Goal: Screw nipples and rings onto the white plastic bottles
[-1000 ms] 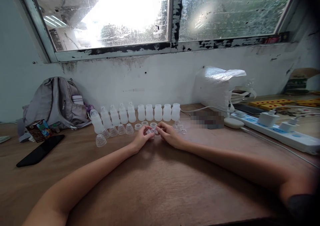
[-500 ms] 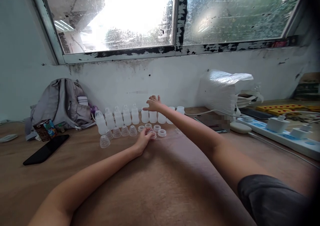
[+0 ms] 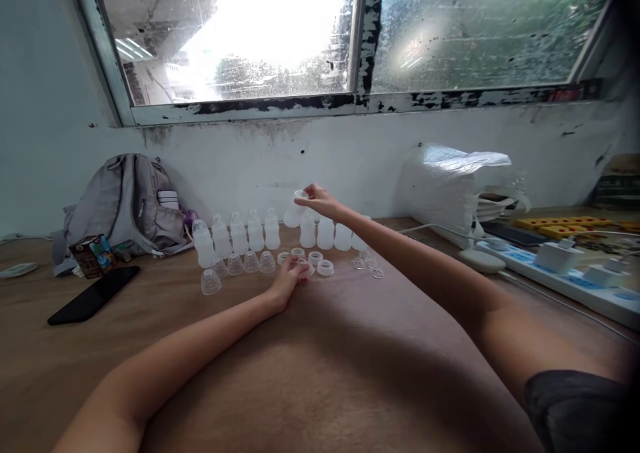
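My right hand (image 3: 321, 201) grips a frosted feeding bottle (image 3: 293, 214) by its neck, lifted and slightly tilted at the left end of the right-hand row of open bottles (image 3: 325, 233). Low over the table, the fingers of my left hand (image 3: 284, 285) close round a clear bottle collar (image 3: 305, 270); whether a teat sits in it I cannot tell. Several loose collars (image 3: 325, 267) lie around those fingers. Left of them stand clear domed caps (image 3: 251, 261), in front of a row of capped bottles (image 3: 239, 234). Thin clear rings (image 3: 377, 273) rest near my right forearm.
A grey backpack (image 3: 120, 206), a small carton (image 3: 93, 255) and a black phone (image 3: 95, 296) are at the left. To the right are a white plastic bag (image 3: 440, 186), a white power strip (image 3: 575, 276) with chargers, and cables. A wall with a window bounds the back.
My right hand, spread above the bottles before, has taken hold of the leftmost bottle of its row and raised it. My left hand stays in place with the collar.
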